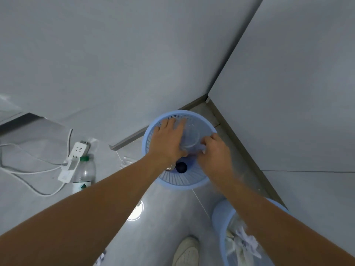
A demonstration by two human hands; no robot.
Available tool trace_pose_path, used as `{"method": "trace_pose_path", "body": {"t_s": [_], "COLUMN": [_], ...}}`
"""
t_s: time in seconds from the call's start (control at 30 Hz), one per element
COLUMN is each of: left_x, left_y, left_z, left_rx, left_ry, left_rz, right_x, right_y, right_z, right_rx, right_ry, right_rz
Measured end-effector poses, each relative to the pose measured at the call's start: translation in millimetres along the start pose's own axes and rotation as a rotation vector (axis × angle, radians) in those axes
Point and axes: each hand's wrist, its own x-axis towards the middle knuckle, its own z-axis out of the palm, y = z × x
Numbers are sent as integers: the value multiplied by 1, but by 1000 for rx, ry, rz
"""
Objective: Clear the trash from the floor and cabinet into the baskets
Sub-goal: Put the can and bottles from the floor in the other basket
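clear cup (190, 136) in both hands over blue basket (209, 129); papers in second basket (221, 217)

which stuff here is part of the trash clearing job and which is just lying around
Part of the job:
- far basket
- clear plastic cup, held over it by left hand and right hand
- near basket with crumpled paper
- plastic bottle on the floor

Just lying about:
- power strip
- its cable
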Motion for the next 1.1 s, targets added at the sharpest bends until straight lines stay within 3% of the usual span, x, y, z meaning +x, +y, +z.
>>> {"method": "trace_pose_path", "body": {"t_s": [0.23, 0.47, 0.6, 0.87, 0.97, 1.1], "left_x": [-100, -259, -370, -526, -545, -544], "left_y": [-56, -193, -270, -356, -371, -377], "left_z": [-26, -22, 11, 130, 171, 209], "left_rx": [-161, -253, -314, -427, -446, -482], "left_ry": [226, 355, 319, 119, 55, 43], "left_rz": [36, -186, -371, -794, -894, -959], "right_x": [-49, -156, -228, -331, -343, -336], "right_y": [-43, -169, -215, -246, -241, -232], "right_z": [-23, 52, 147, 300, 325, 349], "right_rx": [84, 203, 167, -201, -329, -433], "right_ry": [188, 6, -233, -631, -655, -568], "right_rz": [-66, -277, -292, -221, -242, -239]}}
